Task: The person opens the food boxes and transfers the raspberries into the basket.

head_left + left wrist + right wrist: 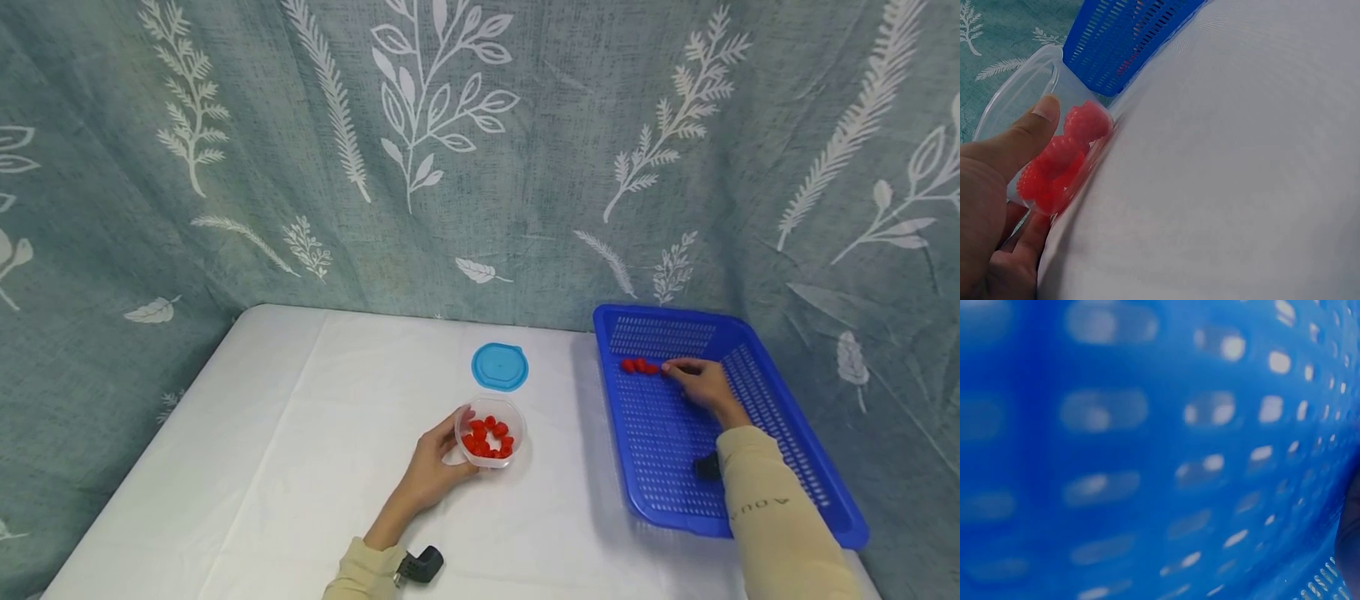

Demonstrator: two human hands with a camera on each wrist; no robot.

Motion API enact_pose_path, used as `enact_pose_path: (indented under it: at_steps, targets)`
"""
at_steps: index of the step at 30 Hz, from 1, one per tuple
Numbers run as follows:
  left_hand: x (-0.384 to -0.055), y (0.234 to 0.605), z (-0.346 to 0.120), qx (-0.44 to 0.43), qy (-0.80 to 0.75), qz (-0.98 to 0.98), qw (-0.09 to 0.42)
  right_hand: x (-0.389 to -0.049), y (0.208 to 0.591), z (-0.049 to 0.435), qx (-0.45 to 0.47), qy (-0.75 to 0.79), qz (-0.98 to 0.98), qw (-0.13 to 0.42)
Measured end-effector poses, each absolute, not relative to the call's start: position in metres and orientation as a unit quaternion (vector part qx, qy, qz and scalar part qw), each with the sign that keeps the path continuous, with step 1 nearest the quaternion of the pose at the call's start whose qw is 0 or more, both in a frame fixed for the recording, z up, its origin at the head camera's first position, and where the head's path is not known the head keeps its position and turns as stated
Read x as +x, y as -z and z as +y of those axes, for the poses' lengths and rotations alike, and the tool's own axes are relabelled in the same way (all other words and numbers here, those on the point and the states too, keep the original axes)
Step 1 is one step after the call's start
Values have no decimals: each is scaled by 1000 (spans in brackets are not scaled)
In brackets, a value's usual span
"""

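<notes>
My left hand grips a small clear plastic tub from its left side, tilted over the white table. Inside lie several red raspberries, their bumpy skin plain in the left wrist view, where the thumb presses on the tub's wall. At the right, my right hand reaches into a blue perforated basket. Its thumb and fingertips pinch a red raspberry, mostly hidden by them. Just left of those fingertips, a few more raspberries sit in a row on the basket floor.
A round blue lid lies flat on the white table, beyond the tub. Behind the table hangs a grey-green curtain with white leaf prints. The right wrist view is mostly filled by the basket's slotted wall.
</notes>
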State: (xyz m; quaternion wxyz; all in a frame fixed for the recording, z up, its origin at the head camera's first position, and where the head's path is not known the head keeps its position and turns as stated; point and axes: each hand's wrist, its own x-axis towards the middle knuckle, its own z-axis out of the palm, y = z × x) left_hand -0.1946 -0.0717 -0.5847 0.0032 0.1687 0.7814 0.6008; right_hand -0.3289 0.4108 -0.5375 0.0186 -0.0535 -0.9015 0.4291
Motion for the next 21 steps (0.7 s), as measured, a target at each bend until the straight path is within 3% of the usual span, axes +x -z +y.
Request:
enact_pose_path:
  at_steps: [10,21]
  targets:
    - [-194,582,-71,162,-616,771,9,-331,522,403,-100,-473,-875,-34]
    - [-194,581,-70,159,-613,774,10,-321,447,364,-54,-411,-909,-33]
